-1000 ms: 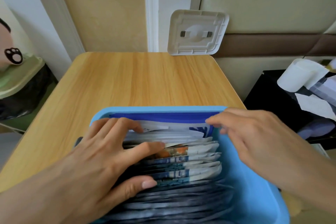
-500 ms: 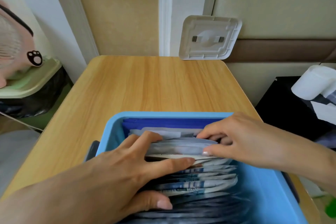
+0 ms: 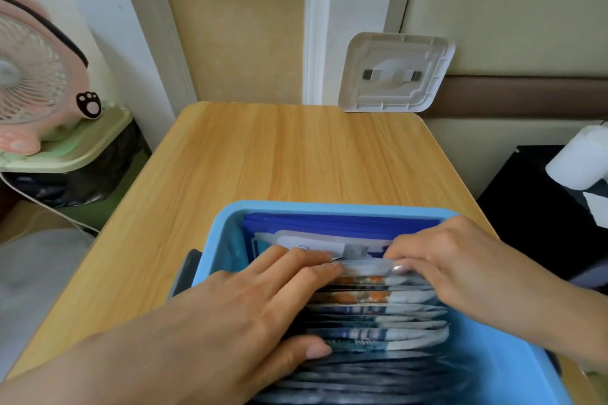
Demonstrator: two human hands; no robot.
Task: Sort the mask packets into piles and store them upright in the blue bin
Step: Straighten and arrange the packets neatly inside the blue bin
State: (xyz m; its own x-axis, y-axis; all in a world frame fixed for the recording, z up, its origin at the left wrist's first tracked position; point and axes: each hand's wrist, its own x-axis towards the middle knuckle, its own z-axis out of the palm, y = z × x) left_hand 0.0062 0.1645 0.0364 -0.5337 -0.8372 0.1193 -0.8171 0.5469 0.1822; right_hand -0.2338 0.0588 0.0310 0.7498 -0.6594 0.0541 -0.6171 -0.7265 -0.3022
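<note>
Head view shows the blue bin [image 3: 227, 233] standing at the near edge of the wooden table [image 3: 296, 158], and it is already packed with mask packets [image 3: 378, 309] that stand on their edges in a row from far to near. At the far wall of the bin are dark blue packets [image 3: 342, 223], then white ones, then some with orange print, then blue-and-white ones, and the nearest ones look dark grey. The left hand [image 3: 250, 316] lies spread over the left part of the row, its fingers flat on the top edges and the thumb pressing on a nearer packet; it does not close around anything. The right hand [image 3: 450, 260] comes from the right side, and its fingertips [image 3: 399, 268] seem to pinch the top edge of a white packet [image 3: 365, 268] in the far part of the row, though how tight the pinch is cannot be told. The table beyond the bin carries no packets, so the sorting seems finished and the step in hand is the last tidying of the stored row. The next move probably asks to push the white packet down level with its neighbours while the left hand keeps the others from leaning.
</note>
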